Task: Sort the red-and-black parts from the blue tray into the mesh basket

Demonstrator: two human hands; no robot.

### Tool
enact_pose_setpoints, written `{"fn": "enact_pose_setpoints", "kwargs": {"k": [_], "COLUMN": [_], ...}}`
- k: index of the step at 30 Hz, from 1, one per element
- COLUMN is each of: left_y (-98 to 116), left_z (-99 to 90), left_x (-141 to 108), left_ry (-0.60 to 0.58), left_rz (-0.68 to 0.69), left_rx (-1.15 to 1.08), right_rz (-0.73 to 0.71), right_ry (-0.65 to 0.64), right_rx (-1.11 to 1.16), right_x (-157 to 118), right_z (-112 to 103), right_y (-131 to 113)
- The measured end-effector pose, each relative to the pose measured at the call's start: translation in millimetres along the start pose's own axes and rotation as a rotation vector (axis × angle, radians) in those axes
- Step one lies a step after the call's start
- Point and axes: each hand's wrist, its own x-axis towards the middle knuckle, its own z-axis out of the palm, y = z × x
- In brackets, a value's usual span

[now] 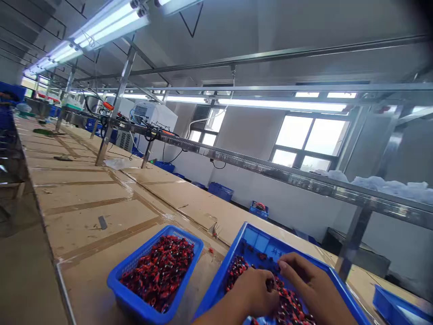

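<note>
My left hand and my right hand both reach into a blue plastic tray at the bottom of the view. Inside it lies a heap of small red-and-black parts, partly hidden by my hands. The fingertips of my left hand pinch together on a small dark part. My right hand rests over the heap with its fingers spread, apparently holding nothing. To the left stands a blue mesh basket, packed with similar red-and-black parts.
A long cardboard-covered workbench stretches into the distance, with tape seams and a few scraps on it. Metal posts and a rail run along it. Another blue tray sits at lower right, and blue crates stand on the floor beyond.
</note>
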Motion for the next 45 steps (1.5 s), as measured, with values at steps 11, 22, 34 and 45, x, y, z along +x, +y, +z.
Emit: {"fn": "enact_pose_setpoints", "kwargs": {"k": [11,22,34,45], "left_y": [18,26,31,30], "left_z": [22.2,28.0,26.7,26.0], "left_x": [2,1,1,4], "left_ry": [0.116,0.053,0.059,0.068], "left_rz": [0.209,0.188,0.182,0.095], "left_rx": [0.316,0.241,0.293,0.106], "right_rz": [-0.091,-0.240,-0.282,-0.210], "right_ry": [0.092,0.068,0.224,0.249], "right_rx": [0.059,-0.003,-0.022,0.118], "right_x": [-25,-26,-30,-28], "right_z": [4,-5,-12,-18], "right_y": [37,43,32,29]}}
